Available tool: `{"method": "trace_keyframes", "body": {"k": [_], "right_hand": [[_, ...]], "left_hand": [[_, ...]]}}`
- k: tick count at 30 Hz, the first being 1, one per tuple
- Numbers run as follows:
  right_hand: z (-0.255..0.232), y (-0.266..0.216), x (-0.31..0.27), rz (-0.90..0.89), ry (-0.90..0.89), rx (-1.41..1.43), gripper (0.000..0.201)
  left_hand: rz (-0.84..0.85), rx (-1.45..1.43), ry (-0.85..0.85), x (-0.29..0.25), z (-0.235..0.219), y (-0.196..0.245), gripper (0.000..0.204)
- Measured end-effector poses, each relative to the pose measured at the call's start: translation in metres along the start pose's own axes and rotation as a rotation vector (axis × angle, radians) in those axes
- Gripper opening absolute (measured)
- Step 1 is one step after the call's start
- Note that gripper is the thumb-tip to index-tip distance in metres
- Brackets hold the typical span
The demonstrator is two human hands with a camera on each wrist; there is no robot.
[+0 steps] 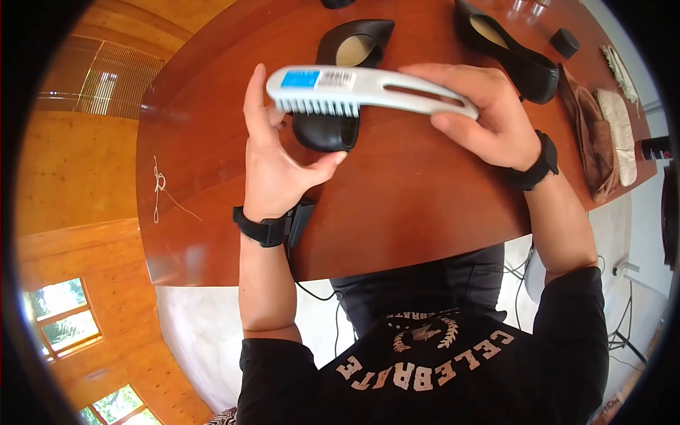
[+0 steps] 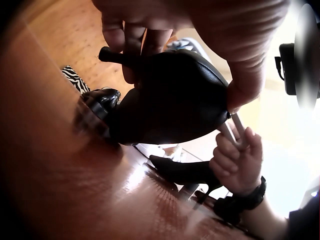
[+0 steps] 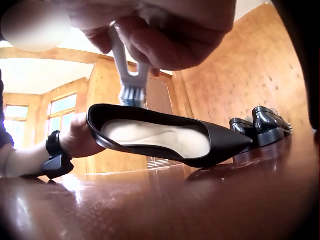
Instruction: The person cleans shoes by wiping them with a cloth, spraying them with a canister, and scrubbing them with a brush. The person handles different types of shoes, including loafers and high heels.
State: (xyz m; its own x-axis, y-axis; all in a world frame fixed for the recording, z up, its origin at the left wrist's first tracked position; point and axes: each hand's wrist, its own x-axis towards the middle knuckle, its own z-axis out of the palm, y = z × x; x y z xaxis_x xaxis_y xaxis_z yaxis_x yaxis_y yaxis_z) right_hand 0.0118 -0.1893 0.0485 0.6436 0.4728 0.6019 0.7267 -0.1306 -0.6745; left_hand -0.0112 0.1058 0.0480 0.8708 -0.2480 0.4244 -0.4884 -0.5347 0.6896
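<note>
The brush (image 1: 368,79) is gripped within the right hand's (image 1: 489,113) curled fingers; the shoe (image 3: 222,143) is best steadied between the left hand's (image 1: 273,170) pinching fingers.

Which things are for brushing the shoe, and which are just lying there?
Looks like part of the job:
pale brush, in the right hand
black shoe, in the left hand

Just lying about:
thin string
brown cloth
other pointed shoe, perhaps for later

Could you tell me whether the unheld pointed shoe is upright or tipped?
Upright: the shoe shows its insole from above, and its heel points down towards the table.
</note>
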Motion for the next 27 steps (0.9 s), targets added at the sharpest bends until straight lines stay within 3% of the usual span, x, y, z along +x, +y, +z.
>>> {"method": "trace_keyframes", "body": {"k": [3, 5, 8, 10, 13, 19, 22, 25, 27], "right_hand": [[-0.003, -0.005, 0.001, -0.069, -0.029, 0.008, 0.040], [-0.004, -0.006, 0.000, -0.101, -0.022, -0.036, 0.039], [0.000, -0.006, 0.001, 0.093, 0.111, -0.084, 0.036], [0.005, 0.000, -0.001, 0.276, 0.259, -0.188, 0.038], [-0.001, 0.003, 0.002, 0.458, 0.298, -0.341, 0.042], [0.007, 0.008, -0.002, 0.139, 0.162, -0.104, 0.038], [0.003, -0.003, 0.002, 0.425, 0.160, -0.234, 0.039], [0.004, 0.003, 0.003, 0.516, 0.230, -0.401, 0.042], [0.008, 0.015, -0.001, 0.453, 0.279, -0.444, 0.048]], "left_hand": [[-0.085, -0.147, -0.051, -0.003, 0.003, 0.004, 0.131], [-0.075, -0.078, -0.073, -0.004, 0.002, 0.007, 0.133], [0.088, 0.258, -0.068, -0.003, 0.000, 0.006, 0.134], [0.108, 0.232, -0.071, -0.004, 0.002, 0.006, 0.133], [0.118, 0.236, -0.067, -0.003, 0.003, 0.007, 0.133], [0.089, 0.224, -0.084, -0.003, 0.002, 0.009, 0.130], [0.108, 0.232, -0.089, -0.003, 0.002, 0.007, 0.127], [0.085, 0.217, -0.078, -0.003, 0.001, 0.007, 0.124], [0.065, 0.190, -0.067, -0.002, 0.000, 0.007, 0.122]]}}
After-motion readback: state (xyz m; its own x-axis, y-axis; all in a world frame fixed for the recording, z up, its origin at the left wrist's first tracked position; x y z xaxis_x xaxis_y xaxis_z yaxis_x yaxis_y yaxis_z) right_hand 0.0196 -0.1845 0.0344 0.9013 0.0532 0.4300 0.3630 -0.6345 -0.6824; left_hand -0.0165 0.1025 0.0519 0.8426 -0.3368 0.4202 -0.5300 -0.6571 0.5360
